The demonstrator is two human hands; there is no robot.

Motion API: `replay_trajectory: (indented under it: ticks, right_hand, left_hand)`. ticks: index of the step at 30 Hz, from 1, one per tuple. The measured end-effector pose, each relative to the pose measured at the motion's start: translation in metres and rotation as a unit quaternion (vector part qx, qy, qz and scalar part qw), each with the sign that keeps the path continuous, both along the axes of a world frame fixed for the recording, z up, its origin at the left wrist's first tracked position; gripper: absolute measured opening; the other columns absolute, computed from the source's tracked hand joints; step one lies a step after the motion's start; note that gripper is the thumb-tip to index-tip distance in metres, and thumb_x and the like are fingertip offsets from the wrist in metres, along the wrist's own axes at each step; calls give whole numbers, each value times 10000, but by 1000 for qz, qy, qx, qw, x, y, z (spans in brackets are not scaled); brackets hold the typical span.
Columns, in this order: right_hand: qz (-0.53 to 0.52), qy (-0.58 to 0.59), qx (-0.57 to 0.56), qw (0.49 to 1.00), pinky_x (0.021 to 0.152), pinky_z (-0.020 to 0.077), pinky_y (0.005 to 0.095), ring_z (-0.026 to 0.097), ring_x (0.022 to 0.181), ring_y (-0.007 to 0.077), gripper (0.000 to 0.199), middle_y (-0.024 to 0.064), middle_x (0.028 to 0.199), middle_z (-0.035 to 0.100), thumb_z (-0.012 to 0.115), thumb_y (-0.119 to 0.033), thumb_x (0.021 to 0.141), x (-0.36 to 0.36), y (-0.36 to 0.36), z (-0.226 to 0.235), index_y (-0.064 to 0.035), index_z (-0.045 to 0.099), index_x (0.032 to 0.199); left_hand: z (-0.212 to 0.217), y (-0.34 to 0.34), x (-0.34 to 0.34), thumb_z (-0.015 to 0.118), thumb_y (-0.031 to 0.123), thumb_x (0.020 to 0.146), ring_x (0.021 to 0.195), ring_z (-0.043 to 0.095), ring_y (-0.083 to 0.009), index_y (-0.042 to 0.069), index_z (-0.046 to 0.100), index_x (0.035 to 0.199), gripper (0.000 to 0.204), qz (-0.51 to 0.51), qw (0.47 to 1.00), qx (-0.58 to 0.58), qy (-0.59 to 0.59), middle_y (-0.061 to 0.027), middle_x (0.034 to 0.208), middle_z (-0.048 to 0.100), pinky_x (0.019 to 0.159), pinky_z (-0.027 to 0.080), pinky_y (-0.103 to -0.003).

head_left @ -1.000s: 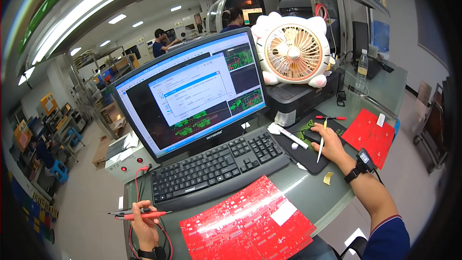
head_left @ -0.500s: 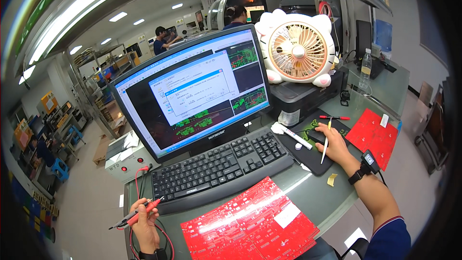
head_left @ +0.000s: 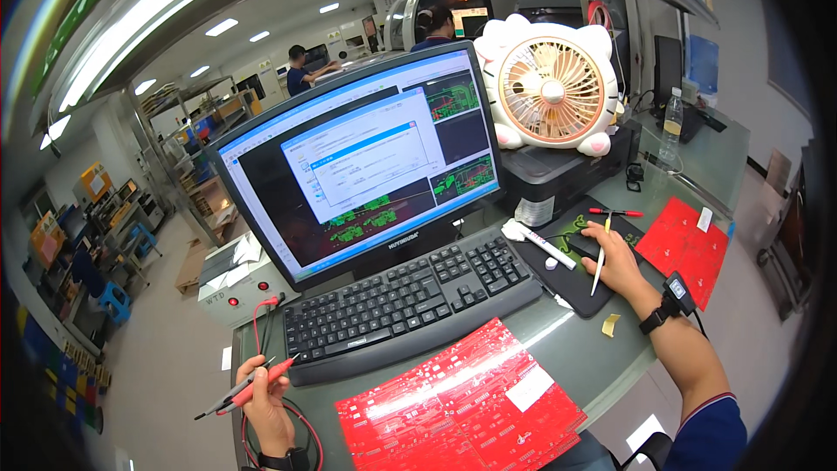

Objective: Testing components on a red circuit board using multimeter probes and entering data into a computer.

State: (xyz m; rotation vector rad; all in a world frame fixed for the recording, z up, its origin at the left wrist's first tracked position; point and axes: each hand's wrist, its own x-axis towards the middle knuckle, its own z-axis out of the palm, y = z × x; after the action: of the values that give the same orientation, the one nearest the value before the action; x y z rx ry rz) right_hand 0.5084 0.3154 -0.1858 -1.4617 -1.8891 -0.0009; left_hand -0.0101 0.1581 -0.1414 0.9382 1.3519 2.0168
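My left hand (head_left: 268, 419) is closed around two test probes, a red probe (head_left: 255, 386) and a black probe (head_left: 228, 397), left of the keyboard (head_left: 410, 296). On the dark mouse pad (head_left: 584, 295), my right hand (head_left: 621, 263) rests with curved fingers over what looks like a black mouse, mostly hidden beneath it. A slim white stick with a yellowish end (head_left: 599, 263) is held between its fingers. A large red circuit board (head_left: 436, 401) lies flat in front of the keyboard. Dialog windows over green-and-red board layouts fill the monitor (head_left: 384, 157).
A white marker (head_left: 551, 249) and a red pen (head_left: 615, 212) lie by the pad. Another red board (head_left: 684, 249) is at the right. Behind stand a cat-shaped fan (head_left: 551, 92) on a black printer (head_left: 558, 170), and a bottle (head_left: 671, 126). A grey box (head_left: 235, 288) feeds the probe leads.
The view has shifted slightly, so everything sits a little to the right. Both hands keep their holds, with no clear movement of the objects.
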Motion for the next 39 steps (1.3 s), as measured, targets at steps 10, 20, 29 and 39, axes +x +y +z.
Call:
replay_trajectory:
  ticks: [10,20,29,39]
  right_hand:
    - [10,-7,28,1000,937,427,388,514,1132,298,377,90,1269,548,713,-97,700,-1,1,0,-128,606,1060]
    - [13,-11,20,1000,955,408,408,510,1146,296,382,90,1279,545,715,-117,700,1,1,-1,-136,605,1066]
    - [8,-12,22,1000,950,409,402,511,1147,294,387,88,1278,547,718,-121,698,0,1,-2,-137,605,1068]
    - [7,-10,27,1000,944,416,392,518,1132,288,374,81,1264,555,717,-119,694,0,1,-2,-140,607,1051]
  left_hand:
    - [-4,2,-5,538,168,919,662,574,-91,53,530,1085,202,11,1000,8,-6,-42,811,611,636,470,-197]
    - [-2,2,-3,551,169,917,663,577,-88,54,535,1083,203,7,1000,10,-11,-48,818,617,631,481,-187]
    - [-1,2,-3,552,169,918,658,579,-87,48,539,1090,211,12,1000,12,-12,-45,816,619,623,480,-182]
    - [-1,2,-3,547,166,920,649,579,-80,49,539,1093,209,13,1000,10,-9,-39,806,617,618,476,-181]
